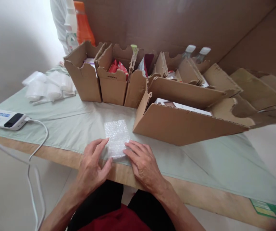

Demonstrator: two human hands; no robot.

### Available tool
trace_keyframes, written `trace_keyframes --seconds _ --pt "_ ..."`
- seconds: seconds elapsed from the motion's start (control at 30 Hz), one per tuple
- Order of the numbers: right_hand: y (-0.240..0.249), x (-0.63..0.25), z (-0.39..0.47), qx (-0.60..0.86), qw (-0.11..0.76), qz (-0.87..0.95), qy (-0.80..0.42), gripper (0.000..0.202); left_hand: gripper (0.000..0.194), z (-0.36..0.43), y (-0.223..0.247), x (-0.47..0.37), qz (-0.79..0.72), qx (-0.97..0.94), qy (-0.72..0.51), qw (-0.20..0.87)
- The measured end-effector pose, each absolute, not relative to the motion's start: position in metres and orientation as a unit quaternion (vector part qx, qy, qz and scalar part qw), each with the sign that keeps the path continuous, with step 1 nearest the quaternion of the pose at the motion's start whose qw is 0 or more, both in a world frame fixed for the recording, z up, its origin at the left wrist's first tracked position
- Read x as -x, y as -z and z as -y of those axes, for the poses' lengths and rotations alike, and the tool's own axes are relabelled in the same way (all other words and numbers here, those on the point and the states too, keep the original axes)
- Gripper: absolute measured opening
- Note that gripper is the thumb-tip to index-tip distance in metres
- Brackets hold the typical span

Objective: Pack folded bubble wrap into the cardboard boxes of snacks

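A flat, roughly rectangular piece of bubble wrap lies on the pale green cloth close to the table's front edge. My left hand rests at its left side, thumb and fingers spread apart, with the fingertips at the wrap's edge. On the opposite side, my right hand has its fingers stretched out, their tips touching the right edge of the wrap. Neither hand grips it. Whether anything is inside the wrap I cannot tell.
Cardboard bins holding packets stand in a row behind, and a larger cardboard box is at right. Clear plastic rolls lie at left. A white power bank with a cable sits near the left edge. An orange bottle stands behind.
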State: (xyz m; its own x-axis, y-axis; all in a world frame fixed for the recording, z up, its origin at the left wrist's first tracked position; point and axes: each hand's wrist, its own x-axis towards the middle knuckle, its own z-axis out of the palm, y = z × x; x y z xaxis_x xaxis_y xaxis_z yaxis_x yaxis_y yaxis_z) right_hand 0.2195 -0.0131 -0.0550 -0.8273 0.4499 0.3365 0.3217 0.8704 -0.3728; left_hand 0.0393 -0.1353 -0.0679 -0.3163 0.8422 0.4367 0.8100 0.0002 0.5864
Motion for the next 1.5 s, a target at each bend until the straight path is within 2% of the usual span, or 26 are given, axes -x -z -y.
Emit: trace_keyframes --seconds 0.07,0.23,0.3,0.37,0.43,0.57,0.77,0.97,1.1,1.17,1.33,1.5 --pt "0.051 -0.222 0.016 0.188 0.209 0.944 -0.172 0.04 0.051 0.145 0.064 -0.043 -0.681 -0.617 -0.393 0.017" --pt "0.042 -0.22 0.017 0.215 0.165 0.917 -0.292 0.032 0.026 0.145 0.067 -0.047 -0.662 -0.65 -0.373 0.033" --pt "0.042 -0.22 0.017 0.247 0.2 0.905 -0.283 0.028 0.021 0.137 0.07 -0.044 -0.68 -0.632 -0.369 0.045" --pt "0.045 -0.223 0.019 0.268 0.256 0.9 -0.228 0.026 0.023 0.128 0.074 -0.041 -0.702 -0.617 -0.355 0.044" --pt "0.049 -0.226 0.02 0.259 0.278 0.909 -0.174 0.023 0.025 0.12 0.077 -0.039 -0.722 -0.603 -0.337 0.037" --pt "0.054 -0.225 0.018 0.213 0.214 0.938 -0.168 0.024 0.026 0.118 0.078 -0.041 -0.727 -0.581 -0.365 0.02" --pt "0.046 -0.227 0.013 0.232 0.196 0.911 -0.28 0.026 0.03 0.136 0.067 -0.044 -0.664 -0.634 -0.39 0.073" --pt "0.047 -0.232 0.021 0.242 0.263 0.921 -0.156 0.024 0.029 0.123 0.068 -0.04 -0.7 -0.618 -0.354 0.052" --pt "0.045 -0.226 0.02 0.214 0.221 0.94 -0.149 0.032 0.025 0.124 0.071 -0.038 -0.699 -0.604 -0.379 0.05" --pt "0.044 -0.225 0.017 0.229 0.229 0.933 -0.156 0.035 0.023 0.13 0.073 -0.037 -0.699 -0.586 -0.405 0.061" --pt "0.047 -0.222 0.02 0.167 0.222 0.948 -0.157 0.028 0.018 0.134 0.075 -0.035 -0.708 -0.585 -0.395 0.039" --pt "0.056 -0.207 0.021 0.168 0.187 0.957 -0.145 0.028 0.025 0.13 0.077 -0.033 -0.721 -0.564 -0.4 0.044"
